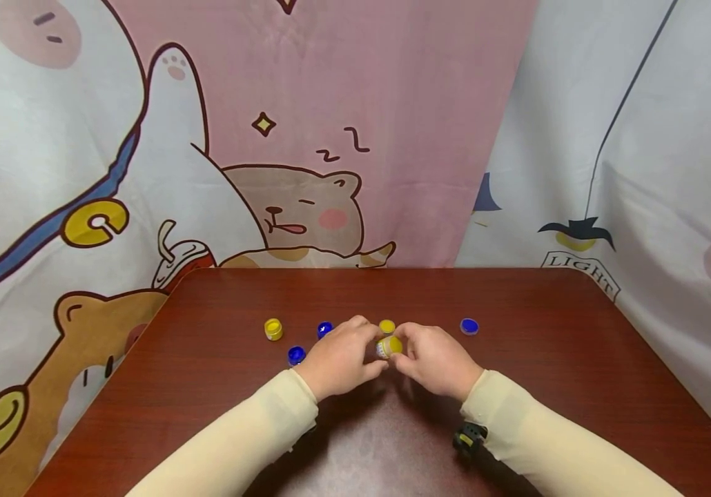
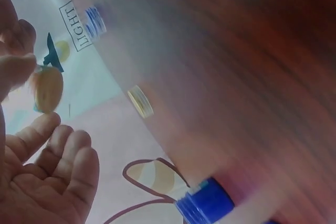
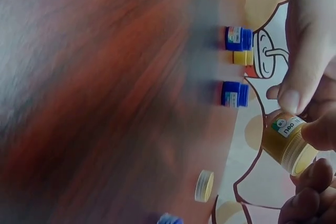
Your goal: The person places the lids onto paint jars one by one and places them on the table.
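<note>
We see the left hand (image 1: 342, 357) with fingers curled on the held yellow jar (image 1: 388, 346), the right hand (image 1: 437, 360), fingers slightly parted, pinching its lidded end, just nearside of the loose yellow lid (image 1: 387, 326), blue jars (image 1: 296, 355) left of that lid, blue lid (image 1: 469, 326) right.

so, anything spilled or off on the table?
No spill visible. Odd: one yellow paint jar and two blue paint jars stand open, yet only a yellow lid and a blue lid lie loose; a third may be hidden.
</note>
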The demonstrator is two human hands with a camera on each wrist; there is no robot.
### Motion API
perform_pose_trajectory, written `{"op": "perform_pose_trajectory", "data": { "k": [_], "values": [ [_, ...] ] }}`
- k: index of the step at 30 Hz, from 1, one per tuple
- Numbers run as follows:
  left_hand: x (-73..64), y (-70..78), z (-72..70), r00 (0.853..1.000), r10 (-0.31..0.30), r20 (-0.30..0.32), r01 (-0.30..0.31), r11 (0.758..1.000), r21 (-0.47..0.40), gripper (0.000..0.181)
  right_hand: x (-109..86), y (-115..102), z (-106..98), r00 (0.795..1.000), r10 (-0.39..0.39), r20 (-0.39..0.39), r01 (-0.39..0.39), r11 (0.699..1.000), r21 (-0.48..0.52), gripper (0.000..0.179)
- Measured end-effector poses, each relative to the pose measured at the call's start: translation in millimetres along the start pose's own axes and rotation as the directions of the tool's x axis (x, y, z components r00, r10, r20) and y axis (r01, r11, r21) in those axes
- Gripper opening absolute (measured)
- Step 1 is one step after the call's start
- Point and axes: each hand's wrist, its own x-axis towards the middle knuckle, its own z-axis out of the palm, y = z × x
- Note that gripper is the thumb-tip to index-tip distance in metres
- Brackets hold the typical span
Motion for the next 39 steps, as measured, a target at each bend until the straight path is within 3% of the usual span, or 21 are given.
{"op": "perform_pose_trajectory", "data": {
  "k": [15, 24, 39],
  "values": [
    [-4.9, -21.0, -5.8, 0.995, -0.069, 0.077, 0.059, 0.991, 0.121, 0.090, -4.7, 25.5, -24.3, 0.998, 0.057, -0.027, -0.058, 0.996, -0.074, 0.028],
    [-9.9, -31.5, -9.1, 0.987, -0.138, 0.087, 0.123, 0.980, 0.155, 0.100, -8.7, 43.9, -39.4, 0.996, 0.087, -0.016, -0.089, 0.982, -0.169, 0.027],
    [-15.4, -41.8, -9.0, 0.980, -0.171, 0.097, 0.156, 0.976, 0.149, 0.103, -13.2, 64.3, -53.5, 0.988, 0.150, 0.021, -0.141, 0.961, -0.238, 0.033]
  ]
}}
